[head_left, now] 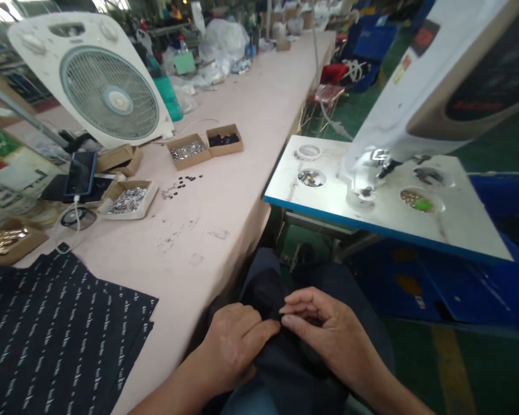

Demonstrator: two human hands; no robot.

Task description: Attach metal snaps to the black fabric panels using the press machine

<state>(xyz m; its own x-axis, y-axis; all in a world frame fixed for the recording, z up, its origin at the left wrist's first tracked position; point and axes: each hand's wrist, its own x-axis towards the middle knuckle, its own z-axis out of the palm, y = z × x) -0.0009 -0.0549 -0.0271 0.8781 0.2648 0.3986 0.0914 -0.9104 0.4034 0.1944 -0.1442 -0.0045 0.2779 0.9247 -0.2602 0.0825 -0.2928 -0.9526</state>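
Observation:
Over my lap lies dark cloth, hard to tell apart from my dark trousers. My left hand is closed on this cloth, its thumb and fingers pressed together near the middle. Close beside it, my right hand is closed in a pinch, thumb against fingertip, at the same spot. A tiny dark bit may show between those right fingertips, but its kind cannot be made out. To the left, a stack of dark printed fabric pieces with rows of white lettering rests on the table.
Small boxes of metal parts, silver fasteners and black pieces stand on the table, with loose ones scattered nearby. A fan and a phone are behind. At right stands a white machine on a blue-edged worktop.

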